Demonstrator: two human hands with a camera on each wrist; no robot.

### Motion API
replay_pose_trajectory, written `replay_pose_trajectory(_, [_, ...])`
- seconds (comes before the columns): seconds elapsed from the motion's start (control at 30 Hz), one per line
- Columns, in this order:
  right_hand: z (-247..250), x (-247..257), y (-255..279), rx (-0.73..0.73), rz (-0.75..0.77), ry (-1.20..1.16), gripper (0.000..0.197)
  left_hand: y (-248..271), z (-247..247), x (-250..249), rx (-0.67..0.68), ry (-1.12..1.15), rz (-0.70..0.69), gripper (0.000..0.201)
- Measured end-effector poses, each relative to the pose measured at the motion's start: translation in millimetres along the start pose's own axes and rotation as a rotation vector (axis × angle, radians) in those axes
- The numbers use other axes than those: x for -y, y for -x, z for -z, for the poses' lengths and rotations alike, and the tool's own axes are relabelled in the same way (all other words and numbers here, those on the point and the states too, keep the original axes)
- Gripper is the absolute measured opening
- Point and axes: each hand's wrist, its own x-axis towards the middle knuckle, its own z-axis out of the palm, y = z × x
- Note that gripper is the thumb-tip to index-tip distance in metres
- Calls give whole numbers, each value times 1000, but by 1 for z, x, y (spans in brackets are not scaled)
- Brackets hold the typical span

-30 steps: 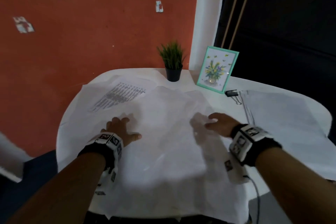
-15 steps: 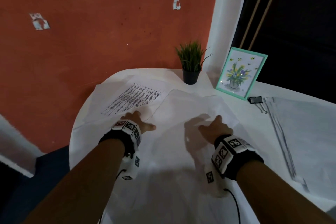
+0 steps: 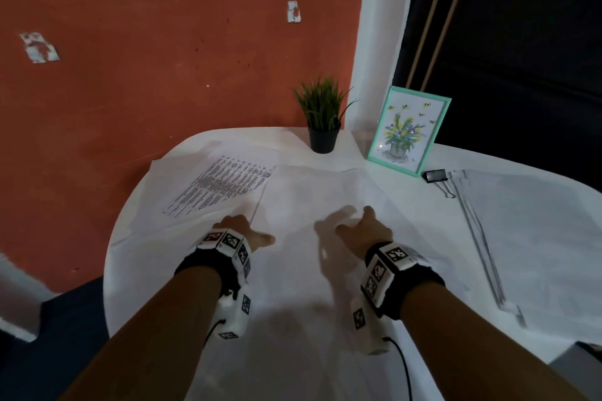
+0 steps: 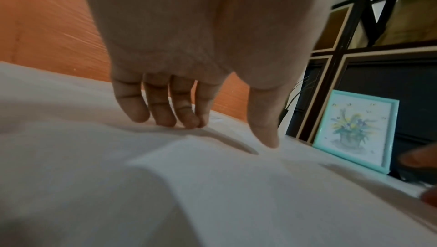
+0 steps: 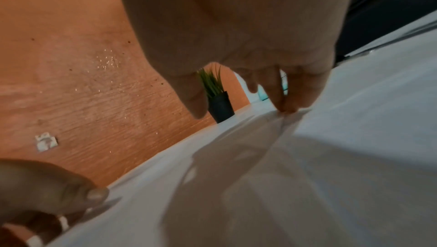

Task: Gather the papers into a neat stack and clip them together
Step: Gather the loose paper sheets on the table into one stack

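Evidently both the left hand (image 3: 241, 227) and right hand (image 3: 365, 227) lay flat, fingers extended, gripping nothing, on the blank sheet (image 3: 312, 202); sliding it evenly left over the printed sheet (image 3: 221, 189) would square edges.

Dim room with soft overhead light; hands cast dark shadows on white paper (image 3: 303, 192). Wrist views blurred, noisy, with wide-angle bending at edges.

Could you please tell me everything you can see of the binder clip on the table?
The binder clip is small, with a black body and thin silver wire handles that look like metal. It lies flat on the white table, clamping nothing, just right of the teal picture frame and at the far corner of the right-hand paper stack. Neither hand touches it.
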Motion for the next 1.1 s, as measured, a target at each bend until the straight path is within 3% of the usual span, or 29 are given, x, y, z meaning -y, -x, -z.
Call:
replay_pose_trajectory(0.07, [1, 3, 1, -7, 30, -100, 75, 1, 0, -2, 8, 16, -21, 89])
replay_pose_trajectory(0.17, [0, -2, 2, -128, -84, -25, 69, 4, -3, 2, -26, 17, -48, 70])
replay_pose_trajectory(0.3, [-9, 0, 5, -54, -7, -10, 70, 14, -15, -3, -34, -2, -75, 65])
replay_pose_trajectory(0.5, [-10, -3, 6, 11, 97, -423, 75, 25, -23, -3, -35, 85, -100, 66])
replay_pose_trajectory(0.63, [-6, -12, 4, -80, -54, -682, 85, 27, -21, 0, -18, 150, -87, 82])
replay_pose_trajectory(0.77, [2, -11, 3, 77, -62, -619, 65, 30, -17, 4, 8, 211, -76, 96])
replay_pose_trajectory(0.93, [29, -27, 12, 82, 3, -375, 58, 41, -15, 9, 25, 289, -65, 83])
replay_pose_trajectory(1.0, [34, -40, 23, 64, -29, -238, 63, 51, -19, 8, 19, 232, -76, 81])
replay_pose_trajectory(1.1, [32, -58, 41, 52, -51, 13, 70, 74, -31, 4, 3, -60, -102, 81])
